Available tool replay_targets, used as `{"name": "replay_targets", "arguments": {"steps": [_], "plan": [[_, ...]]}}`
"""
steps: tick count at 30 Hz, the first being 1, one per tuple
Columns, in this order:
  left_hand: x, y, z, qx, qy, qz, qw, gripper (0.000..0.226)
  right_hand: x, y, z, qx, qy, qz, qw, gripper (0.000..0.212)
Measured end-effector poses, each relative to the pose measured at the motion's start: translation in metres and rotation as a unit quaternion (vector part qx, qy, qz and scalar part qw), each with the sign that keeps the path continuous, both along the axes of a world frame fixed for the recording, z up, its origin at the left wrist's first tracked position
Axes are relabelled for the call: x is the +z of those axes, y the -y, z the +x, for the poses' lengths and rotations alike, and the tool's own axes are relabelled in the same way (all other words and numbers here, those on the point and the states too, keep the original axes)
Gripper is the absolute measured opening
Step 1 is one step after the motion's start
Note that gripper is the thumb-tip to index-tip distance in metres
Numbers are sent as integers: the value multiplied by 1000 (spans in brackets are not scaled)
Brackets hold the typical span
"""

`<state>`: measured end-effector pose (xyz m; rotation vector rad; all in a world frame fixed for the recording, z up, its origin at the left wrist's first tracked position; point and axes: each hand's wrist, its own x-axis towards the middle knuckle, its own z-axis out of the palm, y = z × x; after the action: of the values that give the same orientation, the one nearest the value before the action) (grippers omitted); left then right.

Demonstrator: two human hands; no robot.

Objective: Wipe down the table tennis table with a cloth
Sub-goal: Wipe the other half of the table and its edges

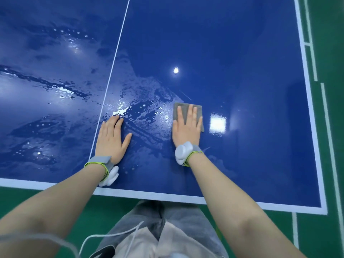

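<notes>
Two hands, both flat, fingers straight, set apart on the table tennis table (232, 53). Right hand (186, 125): pressing down on a grey cloth (198, 108), which lies spread on the blue top, right of the white centre line (116, 51). Left hand (111, 135): palm on bare wet surface, just beside that line. Wristbands (98, 162), grey with green cord, one per wrist. Wet streaks (61, 90) across the left half. Green floor (333, 53) around the table.

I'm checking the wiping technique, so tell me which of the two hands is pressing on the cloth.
The right hand lies flat on the grey cloth; the left hand rests on the bare wet table beside the white centre line.
</notes>
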<state>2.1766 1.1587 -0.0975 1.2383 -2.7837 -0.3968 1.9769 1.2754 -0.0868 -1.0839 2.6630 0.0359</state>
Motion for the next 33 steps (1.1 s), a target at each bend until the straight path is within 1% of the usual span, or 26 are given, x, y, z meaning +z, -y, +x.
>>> {"name": "replay_targets", "arguments": {"steps": [2,4,5,6,8,10,12,14,16,19,21,23,24,25,27,30,33], "plan": [[-1,0,0,1,-1,1,1000,64,0,4,12,59,15,-2,998,54],[-1,-1,-1,1,2,2,1000,63,3,1,8,116,24,-21,993,65],[-1,-2,-1,0,0,2,1000,63,3,-2,1,137,25,-28,990,65],[0,-2,-2,1,-3,3,1000,63,3,-5,-9,146,26,-26,989,59],[0,-1,-2,4,-3,4,1000,61,3,-5,-30,113,26,-17,993,52],[1,-1,-2,4,-1,5,1000,60,4,1,-45,42,12,-3,999,51],[2,-2,-2,7,1,10,1000,61,4,14,-48,-23,24,7,999,51],[3,-2,-2,10,0,11,1000,62,5,29,-42,-51,37,11,998,53],[4,0,-3,12,3,11,1000,66,4,42,-27,-3,25,7,1000,54],[4,0,-3,12,7,7,1000,70,3,55,-3,117,22,-1,993,54],[5,-1,-3,10,10,5,1000,70,3,57,2,190,31,0,981,53],[6,-1,-3,11,12,5,1000,70,3,54,-9,271,50,-22,961,55],[6,-1,-3,12,13,6,1000,70,3,52,-18,296,52,-45,953,55],[6,-1,-3,12,14,7,1000,70,1,50,-29,299,47,-66,951,54],[6,-1,-5,13,10,4,1000,69,0,49,-51,251,37,-49,966,49],[4,-1,-6,18,-2,-9,1000,63,0,57,-59,137,17,-17,990,50],[1,-1,-6,22,-22,-27,999,57,-1,67,-42,95,17,-14,995,52]]}}
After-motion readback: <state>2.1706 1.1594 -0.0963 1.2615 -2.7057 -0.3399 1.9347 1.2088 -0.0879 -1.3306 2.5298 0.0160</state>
